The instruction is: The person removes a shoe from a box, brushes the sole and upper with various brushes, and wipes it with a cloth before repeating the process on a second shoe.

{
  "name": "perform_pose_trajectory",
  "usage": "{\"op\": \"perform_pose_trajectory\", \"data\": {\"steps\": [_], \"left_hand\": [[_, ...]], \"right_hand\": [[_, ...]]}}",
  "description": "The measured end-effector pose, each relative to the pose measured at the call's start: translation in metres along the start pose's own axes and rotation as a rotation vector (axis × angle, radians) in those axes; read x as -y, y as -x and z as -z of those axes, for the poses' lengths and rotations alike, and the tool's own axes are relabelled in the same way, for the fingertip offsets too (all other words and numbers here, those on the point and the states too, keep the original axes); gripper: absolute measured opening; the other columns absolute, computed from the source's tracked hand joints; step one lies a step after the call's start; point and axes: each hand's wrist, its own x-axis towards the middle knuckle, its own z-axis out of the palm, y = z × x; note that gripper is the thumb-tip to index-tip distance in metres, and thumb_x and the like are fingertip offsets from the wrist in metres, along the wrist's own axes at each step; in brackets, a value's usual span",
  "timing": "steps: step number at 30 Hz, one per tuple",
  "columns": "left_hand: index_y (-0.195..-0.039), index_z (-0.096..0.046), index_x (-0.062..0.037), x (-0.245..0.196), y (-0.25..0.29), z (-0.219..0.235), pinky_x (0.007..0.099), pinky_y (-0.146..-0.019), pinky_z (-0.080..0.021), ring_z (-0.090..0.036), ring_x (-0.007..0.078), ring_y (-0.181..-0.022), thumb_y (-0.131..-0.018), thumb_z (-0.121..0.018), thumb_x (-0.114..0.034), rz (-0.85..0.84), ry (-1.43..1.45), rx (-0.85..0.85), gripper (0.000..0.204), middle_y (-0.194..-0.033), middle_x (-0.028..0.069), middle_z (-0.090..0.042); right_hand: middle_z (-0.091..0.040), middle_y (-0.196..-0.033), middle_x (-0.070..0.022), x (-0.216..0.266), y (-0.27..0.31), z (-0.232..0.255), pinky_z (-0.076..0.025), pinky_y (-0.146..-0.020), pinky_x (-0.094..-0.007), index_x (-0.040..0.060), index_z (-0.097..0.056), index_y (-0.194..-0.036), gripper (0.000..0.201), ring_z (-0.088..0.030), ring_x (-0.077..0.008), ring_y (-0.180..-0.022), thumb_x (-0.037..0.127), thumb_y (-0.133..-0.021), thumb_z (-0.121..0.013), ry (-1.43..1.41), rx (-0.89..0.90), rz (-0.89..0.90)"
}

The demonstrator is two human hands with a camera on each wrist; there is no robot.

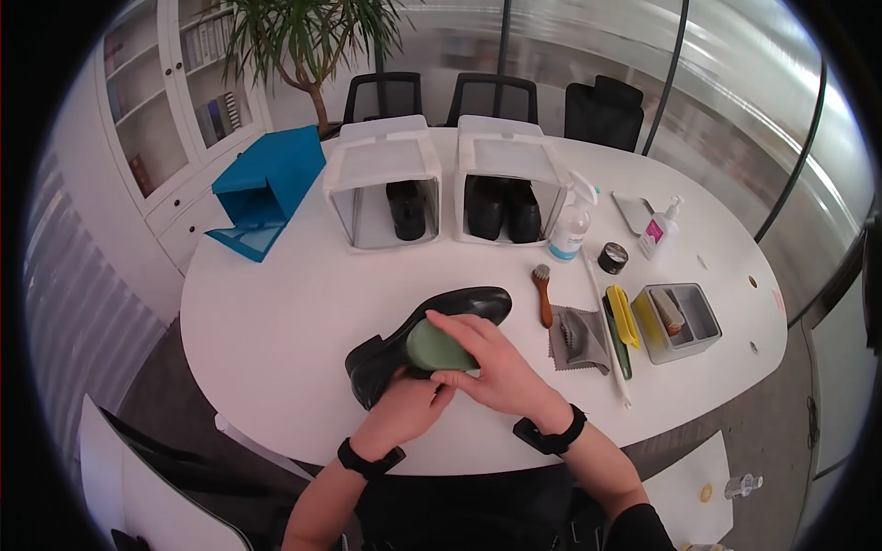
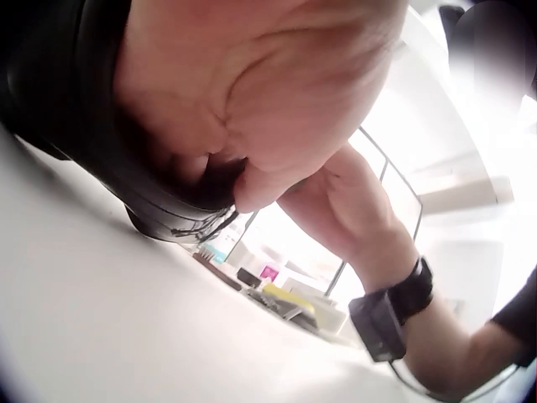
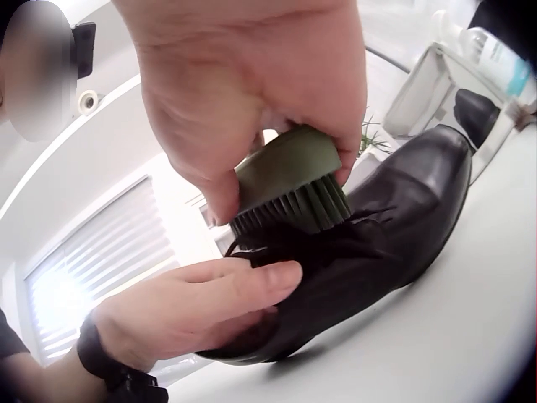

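Head view: black shoe (image 1: 473, 302) sits on white table (image 1: 266, 344), toe toward the far right; right hand (image 1: 503, 367) pinches green brush (image 1: 435, 347) over the shoe, thumb on one side, fingers on the other; left hand (image 1: 404, 413) is at the shoe's opening, its fingers mostly hidden here. To the right of the shoe: wooden-handled brush (image 1: 544, 298), gray cloth (image 1: 568, 347), yellow item (image 1: 622, 317) (can't tell what), gray bin (image 1: 706, 342). Farther back, blue box (image 1: 299, 170) and two white boxes (image 1: 384, 165), with dark footwear (image 1: 406, 216) inside the white ones; spray bottle (image 1: 570, 231) stands just beside the right-hand one. Left wrist view: left hand fills the top, fingers dipping into the shoe's opening, thumb at its rim, so it holds the shoe there; right forearm with black strap (image 2: 411, 292) shows behind, grip out of sight. Right wrist view: right thumb and fingers grip the green brush from both sides, dark bristles (image 3: 294, 208) down against the shoe's upper; left thumb lies near them, just below.
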Motion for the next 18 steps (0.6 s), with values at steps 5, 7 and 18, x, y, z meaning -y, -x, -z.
{"op": "perform_pose_trajectory", "data": {"steps": [5, 7, 18], "left_hand": [[-0.101, -0.072, 0.0016, -0.010, 0.001, 0.014, 0.0483, -0.090, -0.050, -0.066, 0.0417, -0.095, -0.103, -0.059, -0.024, 0.119, 0.081, 0.106, 0.029, -0.088, 0.0213, -0.071], [-0.103, -0.072, 0.0021, -0.006, 0.001, 0.010, 0.0487, -0.088, -0.050, -0.065, 0.0431, -0.096, -0.103, -0.060, -0.024, -0.001, 0.050, -0.001, 0.029, -0.085, 0.0218, -0.070], [-0.103, -0.072, -0.0007, 0.020, -0.024, -0.032, 0.0461, -0.087, -0.056, -0.070, 0.0347, -0.105, -0.097, -0.059, -0.018, -0.346, -0.210, -0.032, 0.022, -0.103, 0.0189, -0.072]], "right_hand": [[-0.057, -0.135, -0.0184, -0.023, 0.005, 0.008, -0.050, -0.102, -0.0417, 0.0156, -0.047, -0.157, 0.077, -0.057, -0.0371, -0.122, 0.022, -0.089, -0.081, 0.119, 0.025, 0.001], [-0.058, -0.131, -0.0193, -0.035, 0.003, 0.016, -0.050, -0.100, -0.0455, 0.0163, -0.050, -0.155, 0.071, -0.057, -0.0381, -0.118, 0.019, -0.090, -0.079, 0.436, -0.163, -0.097], [-0.065, -0.108, -0.0132, 0.027, -0.039, -0.021, -0.057, -0.083, -0.0414, 0.0210, -0.061, -0.144, 0.059, -0.067, -0.0337, -0.097, 0.036, -0.089, -0.077, 0.369, 0.116, 0.150]]}}
